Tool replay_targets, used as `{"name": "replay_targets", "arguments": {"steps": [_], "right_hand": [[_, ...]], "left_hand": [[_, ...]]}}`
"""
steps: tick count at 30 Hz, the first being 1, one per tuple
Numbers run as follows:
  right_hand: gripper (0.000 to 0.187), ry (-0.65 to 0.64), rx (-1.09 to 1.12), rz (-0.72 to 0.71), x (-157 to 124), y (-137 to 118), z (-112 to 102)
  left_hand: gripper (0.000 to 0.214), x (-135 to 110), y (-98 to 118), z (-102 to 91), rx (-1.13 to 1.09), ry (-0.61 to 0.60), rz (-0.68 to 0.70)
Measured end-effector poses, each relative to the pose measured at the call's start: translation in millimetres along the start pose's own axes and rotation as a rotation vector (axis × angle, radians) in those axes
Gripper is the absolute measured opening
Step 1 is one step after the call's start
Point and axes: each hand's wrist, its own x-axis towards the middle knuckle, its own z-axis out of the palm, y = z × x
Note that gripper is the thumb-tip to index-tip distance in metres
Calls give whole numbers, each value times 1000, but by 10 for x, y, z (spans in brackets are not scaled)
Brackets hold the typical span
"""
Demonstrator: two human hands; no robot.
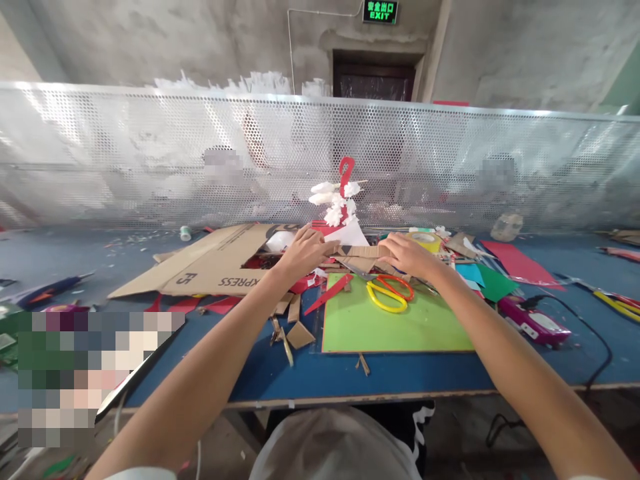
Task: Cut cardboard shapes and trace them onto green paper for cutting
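Both hands reach forward over the blue table. My left hand point(311, 249) has its fingers closed on the left end of a narrow cardboard strip point(364, 251). At the strip's right end, my right hand point(404, 253) grips it with fingers and thumb. The strip lies level between them. Nearer to me are scissors point(386, 303) with yellow and orange handles, resting on a lime-green sheet point(390, 330). A red pointed paper piece point(327, 295) overlaps that sheet's left edge. Just behind the hands stands a red curled shape with white tufts point(341, 203).
A large printed cardboard piece point(200, 260) lies at left, with cardboard scraps point(300, 335) closer in. Yellow tape point(425, 241) sits beyond my right hand. To the right are a red sheet point(523, 262) and a purple corded device point(535, 323). A perforated metal screen point(280, 160) borders the table's back.
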Motion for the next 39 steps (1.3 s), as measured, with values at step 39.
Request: {"name": "replay_targets", "arguments": {"steps": [39], "right_hand": [[34, -202, 34, 87, 39, -81, -38]], "left_hand": [[30, 4, 6, 18, -29, -112, -15]]}}
